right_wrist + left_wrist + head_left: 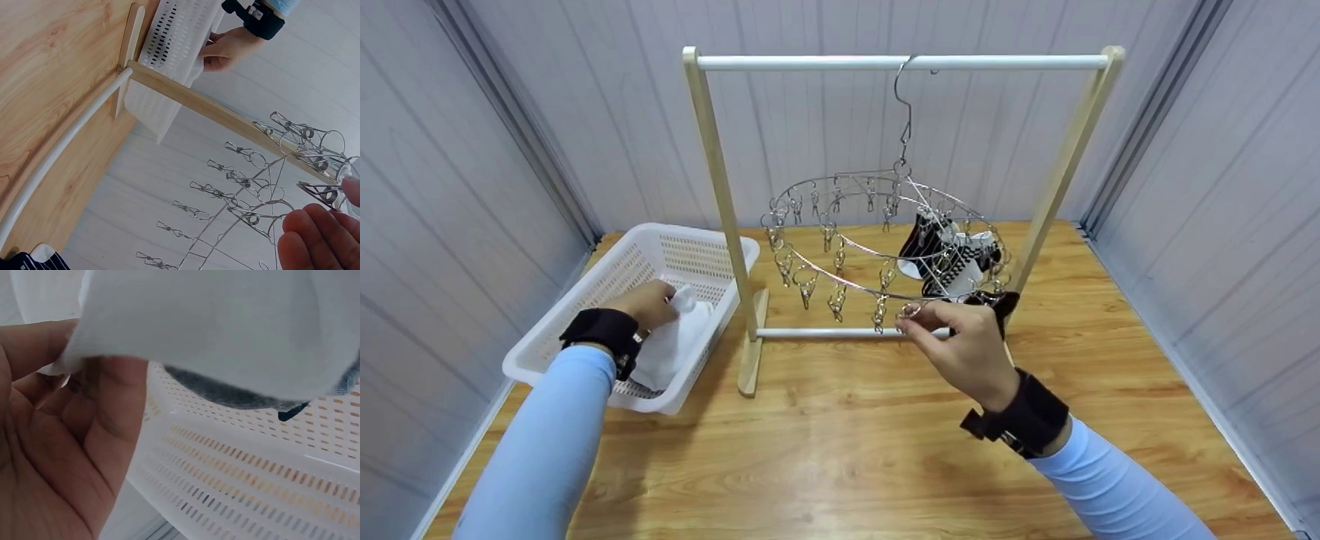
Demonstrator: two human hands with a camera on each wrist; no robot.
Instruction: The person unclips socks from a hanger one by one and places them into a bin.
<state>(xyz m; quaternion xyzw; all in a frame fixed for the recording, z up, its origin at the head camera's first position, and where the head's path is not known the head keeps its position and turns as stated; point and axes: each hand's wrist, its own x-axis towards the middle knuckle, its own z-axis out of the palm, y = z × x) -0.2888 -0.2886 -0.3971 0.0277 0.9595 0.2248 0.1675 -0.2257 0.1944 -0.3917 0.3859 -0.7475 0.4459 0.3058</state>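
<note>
A wooden post point(721, 187) stands between the white basket point(697, 255) and wire hanger point(840, 280).

No lettering, numbers or signs can be read.

The clips point(330, 196) are shiny metal, the basket point(675, 396) smooth plastic, the cloth point(214, 332) matt

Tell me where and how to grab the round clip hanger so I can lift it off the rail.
I'd grip the upright hook stem below the white rail, coming in from the front. It's slim and stands free above the wire ring, whereas the ring's edge is lined with dangling clips that could snag.
</note>
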